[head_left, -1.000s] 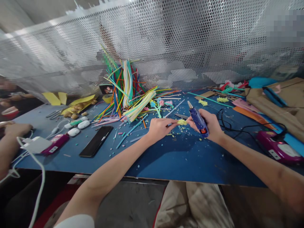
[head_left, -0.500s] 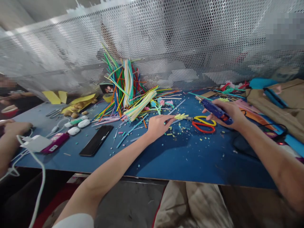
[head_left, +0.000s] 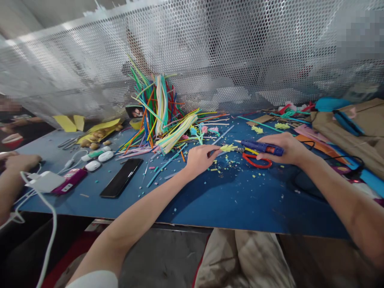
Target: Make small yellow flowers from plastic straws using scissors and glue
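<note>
In my left hand [head_left: 201, 161] the fingertips pinch a small pale yellow pipe-cleaner piece [head_left: 228, 148], leaf-like and fuzzy. My right hand [head_left: 282, 147] is wrapped around a blue hot glue gun [head_left: 255, 146]. The gun lies nearly level, its nozzle pointing left, close to the yellow piece. Beneath it rest scissors [head_left: 257, 161] with red and yellow handles, partly covered by the gun. Two more yellow pieces [head_left: 282, 126] lie beyond my right hand. Small cut bits are scattered on the blue table [head_left: 216, 200] around my left hand.
A big heap of coloured pipe cleaners [head_left: 160, 108] stands against the perforated metal screen [head_left: 234, 52]. On the left are a black phone [head_left: 121, 178], a purple power strip [head_left: 70, 180], cables and another person's hand [head_left: 24, 163]. A brown paper bag [head_left: 351, 128] is at right.
My right hand has brought the glue gun down and left, levelling it so its nozzle is nearer the yellow piece. My left hand has stayed almost still.
</note>
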{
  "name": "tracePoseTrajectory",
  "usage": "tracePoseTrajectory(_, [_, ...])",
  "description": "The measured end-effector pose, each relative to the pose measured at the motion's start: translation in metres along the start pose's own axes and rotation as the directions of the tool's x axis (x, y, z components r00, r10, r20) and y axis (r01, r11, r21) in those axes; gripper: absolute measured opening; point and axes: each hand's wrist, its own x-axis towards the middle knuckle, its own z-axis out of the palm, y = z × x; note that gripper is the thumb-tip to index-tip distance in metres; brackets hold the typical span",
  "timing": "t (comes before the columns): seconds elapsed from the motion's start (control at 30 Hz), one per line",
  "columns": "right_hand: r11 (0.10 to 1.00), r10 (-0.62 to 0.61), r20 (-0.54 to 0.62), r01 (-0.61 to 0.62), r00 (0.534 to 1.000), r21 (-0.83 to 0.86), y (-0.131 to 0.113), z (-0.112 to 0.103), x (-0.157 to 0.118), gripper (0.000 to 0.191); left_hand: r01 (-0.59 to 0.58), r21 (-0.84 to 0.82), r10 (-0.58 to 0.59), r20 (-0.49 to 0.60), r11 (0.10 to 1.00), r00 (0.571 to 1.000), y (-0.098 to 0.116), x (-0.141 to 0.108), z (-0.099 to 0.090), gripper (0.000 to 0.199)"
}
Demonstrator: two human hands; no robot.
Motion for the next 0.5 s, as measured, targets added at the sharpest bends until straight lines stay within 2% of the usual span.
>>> tracePoseTrajectory(0.03, [0.998, -0.05, 0.045, 0.051, 0.998, -0.022, 0.0003, -0.0004, 0.0004, 0.027, -0.002, -0.002, 0.002, 0.001, 1.0, 1.0, -0.0002, 0.0, 0.0002, 0.027])
tracePoseTrajectory(0.07, [0.992, -0.113, 0.136, 0.119, 0.984, -0.036, 0.0013, -0.001, 0.0005, 0.024, -0.004, -0.003, 0.004, 0.001, 1.0, 1.0, -0.0003, 0.0, 0.0003, 0.027])
tracePoseTrajectory(0.13, [0.983, -0.164, 0.173, 0.175, 0.971, -0.048, 0.0039, -0.002, 0.0003, 0.021, -0.008, -0.005, 0.008, 0.0, 1.0, 1.0, -0.0003, -0.0001, 0.0006, 0.028])
tracePoseTrajectory(0.33, [0.986, -0.122, 0.24, 0.145, 0.963, -0.08, 0.006, -0.0006, -0.0009, 0.038, -0.008, -0.012, 0.008, 0.006, 1.0, 1.0, 0.0012, -0.0006, 0.0005, 0.026])
tracePoseTrajectory(0.5, [0.988, -0.12, 0.27, 0.142, 0.955, -0.062, 0.0036, 0.0006, -0.0002, 0.042, -0.015, -0.005, 0.015, 0.008, 1.0, 1.0, 0.0015, -0.0009, 0.0007, 0.026])
